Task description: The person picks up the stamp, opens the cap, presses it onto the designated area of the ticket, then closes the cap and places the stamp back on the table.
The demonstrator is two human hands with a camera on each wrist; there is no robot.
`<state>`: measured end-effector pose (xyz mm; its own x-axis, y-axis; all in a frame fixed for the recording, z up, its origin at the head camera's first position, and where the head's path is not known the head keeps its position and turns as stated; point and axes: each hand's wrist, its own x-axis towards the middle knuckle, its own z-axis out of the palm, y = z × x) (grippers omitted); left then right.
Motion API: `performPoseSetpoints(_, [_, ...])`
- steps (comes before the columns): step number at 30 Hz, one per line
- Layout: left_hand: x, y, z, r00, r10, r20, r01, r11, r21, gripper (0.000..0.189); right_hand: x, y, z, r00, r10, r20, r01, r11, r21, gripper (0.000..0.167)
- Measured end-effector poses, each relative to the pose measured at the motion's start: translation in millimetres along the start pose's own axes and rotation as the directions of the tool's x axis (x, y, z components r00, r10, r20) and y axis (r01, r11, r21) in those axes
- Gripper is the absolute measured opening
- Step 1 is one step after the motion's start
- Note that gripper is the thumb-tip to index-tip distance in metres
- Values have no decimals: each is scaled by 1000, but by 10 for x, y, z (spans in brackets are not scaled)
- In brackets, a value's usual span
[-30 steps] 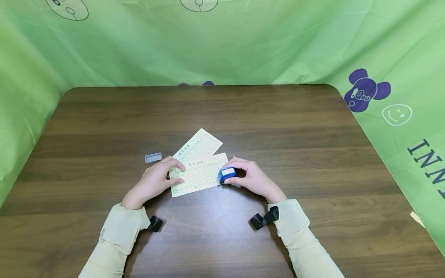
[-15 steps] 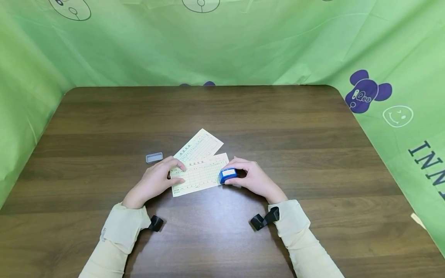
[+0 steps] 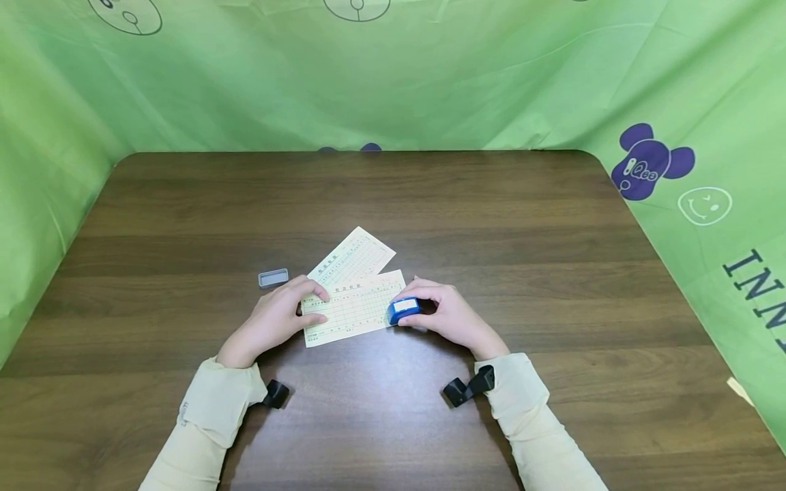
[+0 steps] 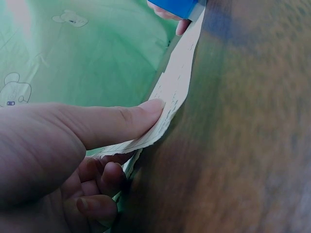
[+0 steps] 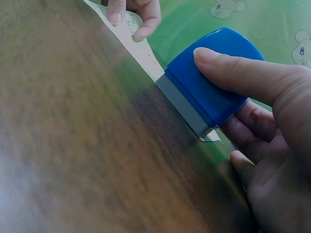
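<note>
My right hand (image 3: 451,317) grips a blue self-inking stamp (image 3: 403,309) between thumb and fingers. Its grey base (image 5: 182,104) stands upright on the right end of a printed paper form (image 3: 350,314), as seen in the head view and right wrist view. With thumb and index finger spread apart, my left hand (image 3: 276,317) presses on the form's left end; in the left wrist view its thumb (image 4: 150,109) lies on the paper. Partly under this form, a second printed form (image 3: 362,249) sticks out at an angle behind it. The stamp's printing face is hidden.
A small grey-blue rectangular cap (image 3: 273,277) lies just beyond my left hand. Everything rests on a brown wood-grain table (image 3: 491,218). Green printed cloth (image 3: 442,75) hangs around the table's back and sides.
The stamp, forms and both hands hold their places relative to one another. Only a slight shift of the whole head view shows.
</note>
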<state>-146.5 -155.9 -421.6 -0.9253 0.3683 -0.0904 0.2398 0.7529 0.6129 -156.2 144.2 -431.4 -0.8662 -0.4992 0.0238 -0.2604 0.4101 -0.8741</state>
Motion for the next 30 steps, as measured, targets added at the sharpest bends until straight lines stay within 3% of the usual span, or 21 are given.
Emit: performPoseSetpoints(30, [12,-34,18,1000,10,-6,-10,1000,-10,25,47,0,-1,1000,-17,17,18,997,-73,26])
